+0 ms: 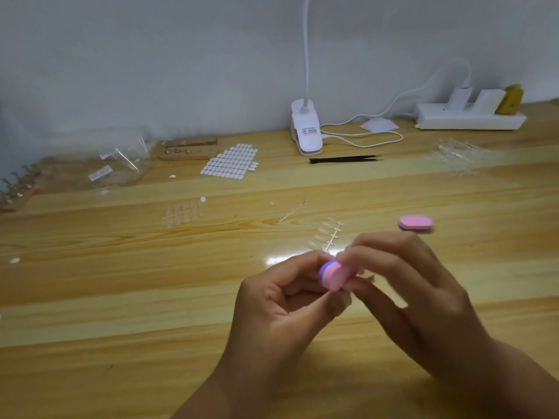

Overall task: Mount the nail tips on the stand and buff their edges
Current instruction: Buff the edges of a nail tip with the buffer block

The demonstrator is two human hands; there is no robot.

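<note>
My right hand grips a small pink and purple buffer block between thumb and fingers, above the table's near middle. My left hand meets it from the left, thumb and forefinger pinched on a small clear nail tip that the block almost hides. Just beyond the hands, a strip of clear nail tips lies on its plastic sprue. A wooden nail stand with metal holders sits at the back left. A second stand is at the far left edge.
A spare pink buffer lies to the right. Behind are an empty sprue, loose clear tips, a sheet of white adhesive tabs, plastic bags, black tweezers, a clip lamp, a power strip and more clear tips.
</note>
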